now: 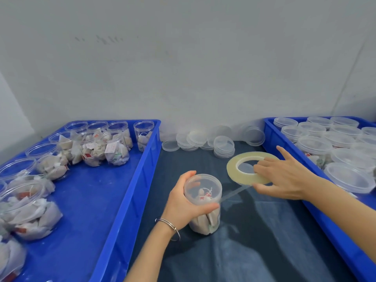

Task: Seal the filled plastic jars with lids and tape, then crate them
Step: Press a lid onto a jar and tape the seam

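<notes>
Jar [203, 202] on table centre btwn two crates, tape roll [236, 169] to its right, loose lids [203, 141] behind.

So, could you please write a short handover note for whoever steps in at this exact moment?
Left hand: grips the lidded jar, upright on the dark cloth.
Right hand: holds the tape roll; a strip runs from the roll to the jar just below its lid.
Left crate: filled jars without lids. Right crate: lidded jars. Spare lids lie by the wall.
Done: this jar's lid is on, taping started.
Left: finish this jar's tape, put it in the right crate, then lid and tape the open jars.
</notes>
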